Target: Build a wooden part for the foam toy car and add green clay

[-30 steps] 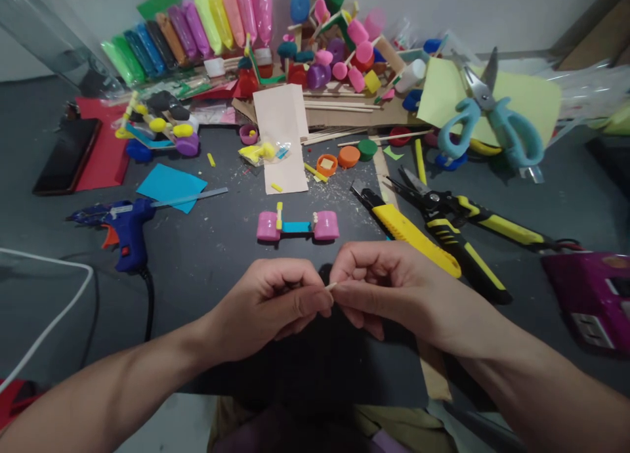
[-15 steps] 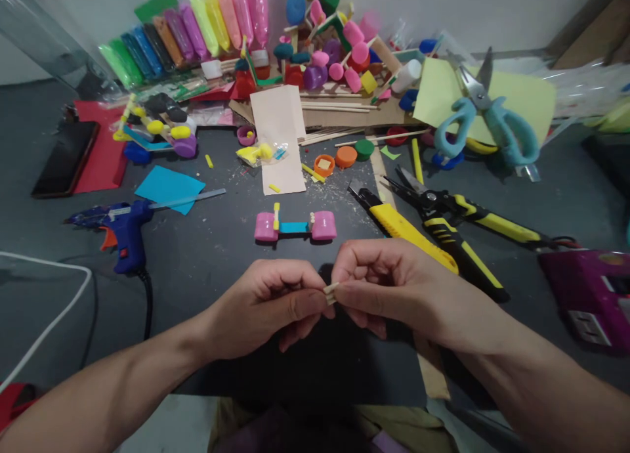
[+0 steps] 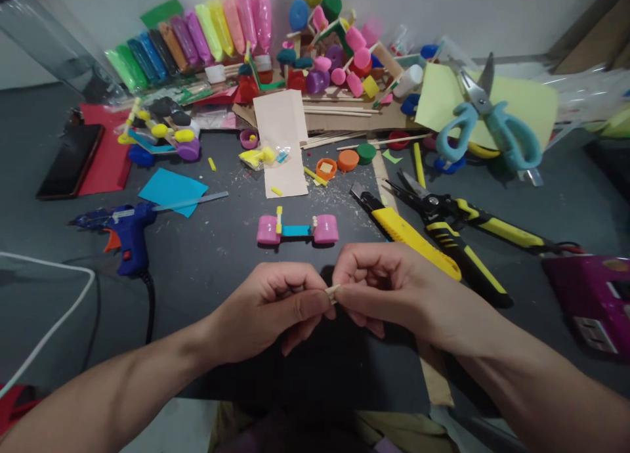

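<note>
Small pale wooden stick pieces [image 3: 332, 294] are pinched between the fingertips of both hands, low over the dark table. My left hand [image 3: 290, 302] is closed on their left end, thumb on top. My right hand [image 3: 381, 289] grips the right end between thumb and forefinger. The fingers cover most of the pieces, so their exact number is hidden. Just beyond the hands stands a small model [image 3: 296, 230] with pink bottle-cap wheels, a blue bar between them and a yellow-tipped stick upright on its left side.
A blue glue gun [image 3: 128, 233] lies left, near blue paper [image 3: 172, 189]. A yellow utility knife [image 3: 416, 239], black-and-yellow cutters [image 3: 443, 223] and scissors [image 3: 485, 111] lie right. Bottle caps [image 3: 347, 160], a cardboard strip [image 3: 283, 144], wooden sticks [image 3: 339, 111] and colored clay packs [image 3: 197, 39] lie farther back.
Both hands keep their pinch on the wooden pieces, which have tilted very slightly. The whole view has shifted a little; nothing on the table has been moved.
</note>
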Tool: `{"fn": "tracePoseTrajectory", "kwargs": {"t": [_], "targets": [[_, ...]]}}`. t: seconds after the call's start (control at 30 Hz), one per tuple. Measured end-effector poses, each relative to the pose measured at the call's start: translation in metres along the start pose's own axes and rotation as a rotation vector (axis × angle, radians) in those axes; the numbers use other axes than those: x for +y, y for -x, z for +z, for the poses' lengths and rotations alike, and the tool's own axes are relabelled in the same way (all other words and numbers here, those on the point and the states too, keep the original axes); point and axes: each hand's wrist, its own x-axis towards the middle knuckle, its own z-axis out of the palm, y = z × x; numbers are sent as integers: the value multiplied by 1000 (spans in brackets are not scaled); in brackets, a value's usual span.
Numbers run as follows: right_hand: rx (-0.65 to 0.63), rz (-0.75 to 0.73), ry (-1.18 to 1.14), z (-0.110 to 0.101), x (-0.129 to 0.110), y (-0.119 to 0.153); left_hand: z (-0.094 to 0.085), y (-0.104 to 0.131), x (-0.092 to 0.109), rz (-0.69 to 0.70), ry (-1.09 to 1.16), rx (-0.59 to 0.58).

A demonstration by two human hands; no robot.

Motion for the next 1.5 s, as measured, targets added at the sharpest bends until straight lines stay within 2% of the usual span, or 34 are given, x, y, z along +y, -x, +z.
{"fn": "tracePoseTrajectory", "kwargs": {"t": [0.27, 0.63, 0.97, 1.23, 1.37, 1.5], "targets": [[69, -27, 29, 2, 0, -2, -2, 0, 0, 0, -110, 44], [105, -20, 71, 9, 3, -1, 1, 3, 4, 193, -503, 128], [137, -35, 68, 5, 3, -2, 0, 5, 2, 171, -452, 162], [138, -5, 107, 9, 2, -2, 2, 3, 3, 267, -708, 174], [100, -20, 90, 4, 0, -2, 0, 4, 6, 222, -650, 169], [173, -93, 96, -4, -3, -2, -1, 4, 7, 215, -576, 190]]}}
